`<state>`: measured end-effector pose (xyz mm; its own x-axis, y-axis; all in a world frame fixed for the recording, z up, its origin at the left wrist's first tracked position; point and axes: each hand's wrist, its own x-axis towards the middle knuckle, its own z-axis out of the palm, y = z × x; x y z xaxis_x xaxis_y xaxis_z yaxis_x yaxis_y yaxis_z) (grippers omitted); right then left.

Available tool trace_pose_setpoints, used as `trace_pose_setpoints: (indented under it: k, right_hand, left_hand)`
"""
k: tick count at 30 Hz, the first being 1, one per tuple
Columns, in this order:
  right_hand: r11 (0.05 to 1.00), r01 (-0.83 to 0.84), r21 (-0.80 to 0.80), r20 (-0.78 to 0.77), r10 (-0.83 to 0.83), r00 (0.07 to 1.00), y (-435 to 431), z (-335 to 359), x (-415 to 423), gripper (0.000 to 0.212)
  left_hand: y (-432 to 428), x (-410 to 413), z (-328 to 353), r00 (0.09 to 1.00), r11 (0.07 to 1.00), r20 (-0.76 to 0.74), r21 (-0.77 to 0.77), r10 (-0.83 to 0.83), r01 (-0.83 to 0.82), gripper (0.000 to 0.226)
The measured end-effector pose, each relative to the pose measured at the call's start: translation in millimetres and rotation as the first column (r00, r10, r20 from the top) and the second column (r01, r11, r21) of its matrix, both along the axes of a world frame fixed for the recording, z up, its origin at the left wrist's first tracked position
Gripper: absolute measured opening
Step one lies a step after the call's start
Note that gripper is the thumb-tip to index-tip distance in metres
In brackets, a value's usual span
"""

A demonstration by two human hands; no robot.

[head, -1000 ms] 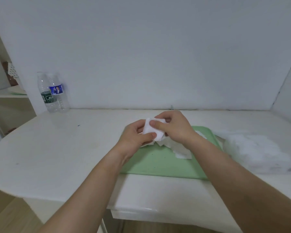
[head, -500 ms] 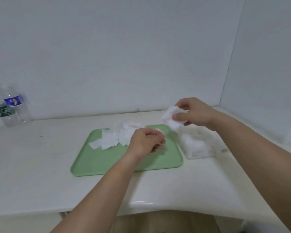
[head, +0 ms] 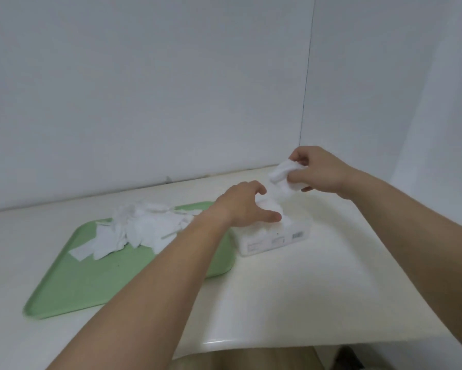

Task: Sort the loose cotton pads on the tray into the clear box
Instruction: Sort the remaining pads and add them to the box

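Right hand: up over the far end of the clear box, pinches a small stack of cotton pads between thumb and curled fingers; stack in the air, clear of the box. Left hand: hovers at the box top, fingers spread and loosely bent, thumb out toward the pads inside; grips nothing visible, contact with the box contents unclear. Clear box: sits on the white table, just beside the right edge of the green tray, packed with white pads. Loose cotton pads: heaped in a messy pile on the far half of the tray, partly behind the left forearm. Plain wall behind.
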<state>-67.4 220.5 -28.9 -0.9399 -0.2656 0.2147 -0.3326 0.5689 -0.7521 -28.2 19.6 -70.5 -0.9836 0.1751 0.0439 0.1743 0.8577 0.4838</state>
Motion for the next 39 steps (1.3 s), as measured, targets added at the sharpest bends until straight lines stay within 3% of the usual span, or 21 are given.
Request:
trace_pose_setpoints:
  k: [4, 9, 13, 18, 23, 27, 31, 33, 36, 39]
  right_hand:
    - [0.999, 0.009, -0.053, 0.047, -0.007, 0.999, 13.3, -10.8, -4.6, 0.018]
    - [0.991, 0.001, -0.131, 0.091, 0.011, 0.996, 17.5, -27.2, -12.7, 0.015]
    - [0.990, -0.008, -0.144, 0.099, 0.023, 0.995, 17.6, -35.8, -19.6, 0.017]
    - [0.989, -0.019, -0.149, 0.108, 0.036, 0.993, 16.5, -42.7, -25.9, 0.018]
    - [0.988, -0.030, -0.152, 0.118, 0.049, 0.992, 18.1, -45.1, -27.3, 0.017]
    - [0.988, -0.034, -0.148, 0.112, 0.050, 0.992, 19.6, -44.3, -28.2, 0.018]
    - [0.979, -0.023, -0.205, 0.137, 0.052, 0.989, 21.4, -43.5, -30.8, 0.023]
    - [0.974, -0.039, -0.225, 0.156, 0.075, 0.985, 22.3, -43.5, -30.5, 0.024]
    - [0.969, -0.106, -0.223, 0.173, 0.146, 0.974, 23.2, -41.0, -25.8, 0.020]
    - [0.952, -0.222, -0.209, 0.198, 0.264, 0.944, 25.0, -38.3, -19.4, 0.018]
  left_hand:
    - [15.3, -21.4, -8.6, 0.979, 0.978, 0.199, -0.207, 0.048, -0.006, 0.138]
    - [17.1, -39.5, -16.3, 0.958, 0.963, 0.276, -0.269, 0.078, -0.001, 0.128]
    - [14.4, -47.0, -20.4, 0.960, 0.959, 0.277, -0.280, 0.048, 0.033, 0.134]
    - [13.3, -50.8, -19.5, 0.977, 0.974, 0.211, -0.227, 0.039, 0.010, 0.103]
    - [18.6, -54.1, -24.3, 0.988, 0.957, 0.151, -0.288, -0.002, 0.046, 0.103]
    - [25.5, -58.4, -24.7, 0.977, 0.925, 0.200, -0.354, -0.071, 0.139, 0.109]
    - [33.0, -61.0, -23.8, 0.977, 0.884, 0.210, -0.449, -0.038, 0.131, 0.111]
    - [38.5, -59.9, -25.1, 0.982, 0.874, 0.184, -0.470, -0.039, 0.123, 0.095]
    - [40.7, -59.1, -28.7, 0.989, 0.899, 0.138, -0.423, -0.060, 0.113, 0.053]
    - [37.1, -58.0, -25.6, 0.997, 0.904, 0.066, -0.421, -0.049, 0.072, 0.042]
